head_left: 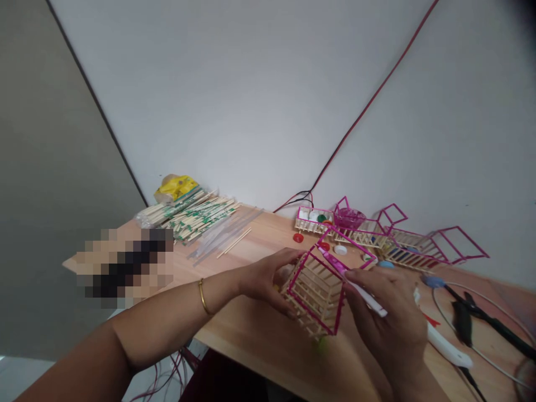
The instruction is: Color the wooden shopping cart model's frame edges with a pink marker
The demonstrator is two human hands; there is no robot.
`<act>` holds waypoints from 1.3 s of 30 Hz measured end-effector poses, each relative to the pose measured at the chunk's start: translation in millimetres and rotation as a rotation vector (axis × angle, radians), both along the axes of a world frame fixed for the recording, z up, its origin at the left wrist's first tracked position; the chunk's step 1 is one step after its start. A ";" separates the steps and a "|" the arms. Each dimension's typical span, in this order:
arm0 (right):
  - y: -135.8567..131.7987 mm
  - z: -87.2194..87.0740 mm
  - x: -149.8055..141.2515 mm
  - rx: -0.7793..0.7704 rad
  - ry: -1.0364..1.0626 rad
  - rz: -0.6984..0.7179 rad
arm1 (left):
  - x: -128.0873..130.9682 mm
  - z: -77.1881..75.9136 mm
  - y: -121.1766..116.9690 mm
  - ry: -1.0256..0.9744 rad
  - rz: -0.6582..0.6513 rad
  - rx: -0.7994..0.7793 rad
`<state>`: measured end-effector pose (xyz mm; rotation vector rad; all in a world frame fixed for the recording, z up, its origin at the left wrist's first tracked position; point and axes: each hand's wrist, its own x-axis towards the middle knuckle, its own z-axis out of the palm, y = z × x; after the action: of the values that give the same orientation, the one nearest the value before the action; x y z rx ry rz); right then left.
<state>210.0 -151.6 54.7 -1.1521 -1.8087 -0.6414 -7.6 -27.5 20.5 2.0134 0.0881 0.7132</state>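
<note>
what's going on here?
A person's left hand holds a small slatted wooden box with pink edging, tilted above the table. The right hand grips a pink-and-white pen, its tip at or near the box's upper pink edge. Similar slatted pieces stand behind; sticks in green-printed wrappers lie at the table's far left.

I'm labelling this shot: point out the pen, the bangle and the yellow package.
Pen (364, 295): head view, on its white barrel.
Bangle (202, 296): head view, on its gold band.
Yellow package (181, 186): head view, on its yellow side.
</note>
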 end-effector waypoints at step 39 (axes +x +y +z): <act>2.2 -2.8 -0.4 -0.082 -0.037 -0.094 | 4.8 -11.1 0.3 -0.029 0.221 0.174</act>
<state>209.6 -149.4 51.9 -1.2946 -1.8351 -0.6516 -2.8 -27.2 9.4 2.1804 0.2421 0.9160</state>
